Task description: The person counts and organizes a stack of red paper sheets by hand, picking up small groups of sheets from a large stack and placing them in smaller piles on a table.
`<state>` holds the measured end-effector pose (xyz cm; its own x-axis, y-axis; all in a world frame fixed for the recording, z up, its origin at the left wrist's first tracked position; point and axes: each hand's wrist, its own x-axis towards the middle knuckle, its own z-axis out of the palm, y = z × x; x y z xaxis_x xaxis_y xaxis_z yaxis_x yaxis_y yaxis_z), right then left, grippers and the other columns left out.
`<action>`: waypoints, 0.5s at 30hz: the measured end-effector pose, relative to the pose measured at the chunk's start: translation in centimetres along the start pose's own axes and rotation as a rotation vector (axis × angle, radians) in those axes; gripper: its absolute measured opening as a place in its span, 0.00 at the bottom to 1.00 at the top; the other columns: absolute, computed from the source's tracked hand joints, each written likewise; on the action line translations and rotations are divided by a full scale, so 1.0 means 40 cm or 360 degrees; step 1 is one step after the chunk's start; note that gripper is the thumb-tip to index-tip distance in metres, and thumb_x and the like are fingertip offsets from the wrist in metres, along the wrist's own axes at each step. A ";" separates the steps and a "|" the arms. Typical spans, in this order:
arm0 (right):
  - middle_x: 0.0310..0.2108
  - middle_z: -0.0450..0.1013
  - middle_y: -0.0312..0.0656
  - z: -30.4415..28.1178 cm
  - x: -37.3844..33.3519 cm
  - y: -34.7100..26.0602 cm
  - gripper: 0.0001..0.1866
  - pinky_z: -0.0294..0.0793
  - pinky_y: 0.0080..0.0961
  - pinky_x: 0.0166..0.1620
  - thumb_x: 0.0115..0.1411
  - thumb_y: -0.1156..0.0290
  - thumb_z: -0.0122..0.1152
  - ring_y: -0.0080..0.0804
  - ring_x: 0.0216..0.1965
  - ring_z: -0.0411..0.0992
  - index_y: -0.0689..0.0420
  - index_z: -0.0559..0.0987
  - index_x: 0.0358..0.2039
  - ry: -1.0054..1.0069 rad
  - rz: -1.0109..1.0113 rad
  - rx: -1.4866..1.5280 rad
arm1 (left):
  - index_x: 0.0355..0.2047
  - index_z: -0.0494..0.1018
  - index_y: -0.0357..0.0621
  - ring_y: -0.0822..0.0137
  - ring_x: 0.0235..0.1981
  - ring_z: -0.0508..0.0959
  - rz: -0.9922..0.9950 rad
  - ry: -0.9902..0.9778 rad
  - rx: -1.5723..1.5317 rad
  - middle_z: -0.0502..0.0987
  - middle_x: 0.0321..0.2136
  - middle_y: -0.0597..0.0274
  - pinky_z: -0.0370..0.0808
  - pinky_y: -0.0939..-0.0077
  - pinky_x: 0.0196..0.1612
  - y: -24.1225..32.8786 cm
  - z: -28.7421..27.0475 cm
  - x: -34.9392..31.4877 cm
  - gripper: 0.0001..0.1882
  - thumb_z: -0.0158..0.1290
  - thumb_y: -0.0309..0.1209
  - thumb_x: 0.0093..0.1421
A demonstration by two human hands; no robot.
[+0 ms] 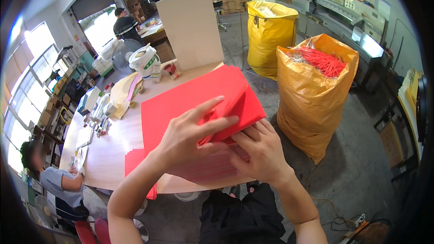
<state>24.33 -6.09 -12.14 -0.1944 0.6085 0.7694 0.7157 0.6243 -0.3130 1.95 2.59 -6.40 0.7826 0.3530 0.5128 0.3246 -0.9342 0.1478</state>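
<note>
A tall stack of red sheets (181, 97) lies at the near right of the table, its top sheets bent up at the near right corner. My left hand (187, 131) reaches over this corner with fingers spread, and bent red sheets are between its fingers and thumb. At the stack's near right edge, my right hand (260, 151) has its fingers curled against the sheets, thumb below them. The fingertips of both hands are partly hidden by the sheets. More red sheets (134, 159) stick out at the stack's lower left.
A light wooden table (106, 153) carries a white bucket (145, 61), tape rolls and small tools. A tall white board (192, 27) stands behind. To the right are an orange sack (312, 99) of red strips and a yellow sack (271, 40). Two people work at left and back.
</note>
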 end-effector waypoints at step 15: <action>0.37 0.82 0.48 -0.011 -0.003 0.005 0.08 0.81 0.43 0.53 0.55 0.77 0.68 0.51 0.42 0.82 0.61 0.85 0.37 0.0168 0.0163 0.0225 | 0.74 0.66 0.43 0.47 0.53 0.84 -0.0093 0.0019 0.0146 0.81 0.57 0.47 0.84 0.54 0.50 0.007 0.014 0.012 0.39 0.65 0.42 0.67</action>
<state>24.82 -6.26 -12.06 -0.0487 0.6223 0.7812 0.6254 0.6289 -0.4620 2.71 2.53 -6.61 0.7547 0.4055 0.5157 0.4171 -0.9034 0.1000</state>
